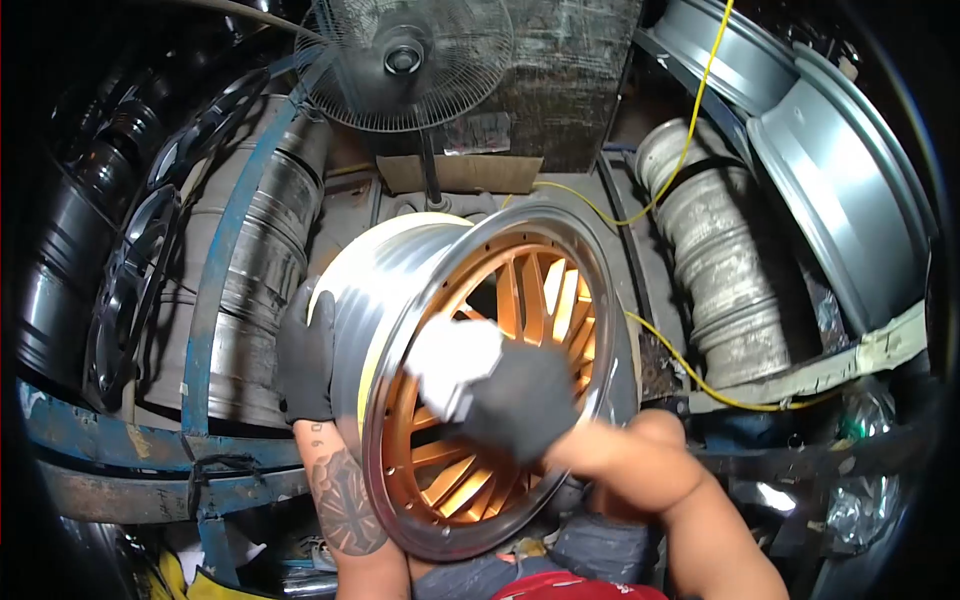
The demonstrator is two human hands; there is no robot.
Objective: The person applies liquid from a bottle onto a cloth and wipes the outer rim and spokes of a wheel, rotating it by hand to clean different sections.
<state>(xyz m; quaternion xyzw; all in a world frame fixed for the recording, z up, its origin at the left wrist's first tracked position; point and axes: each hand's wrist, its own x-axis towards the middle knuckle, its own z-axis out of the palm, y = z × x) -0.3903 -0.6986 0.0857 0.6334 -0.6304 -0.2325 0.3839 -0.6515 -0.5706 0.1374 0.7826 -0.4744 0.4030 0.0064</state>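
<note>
Wheel [450, 480] with copper-colored spokes and a shiny lip stands tilted at the center of my view, just in front of the seated person's lap at 6 o'clock, its face turned toward 4 o'clock. From my remote post, I see the left hand [305, 355], dark-gloved, lying open along the wheel's barrel on the 9 o'clock side, fingers stretched rather than wrapped around it. The right hand [525, 400], also dark-gloved, curls around a white wad [455, 360] in front of the spokes; blur hides exactly how tightly the fingers close and whether the wad touches the metal. A fan [403, 60] stands between 11 and 12 o'clock, near a strip of cardboard [460, 174] at 12. Dull metal rims [735, 265] lie in a row at 3 o'clock, beside a large silver wheel [850, 190], while a yellow cord [690, 150] loops past them.
</note>
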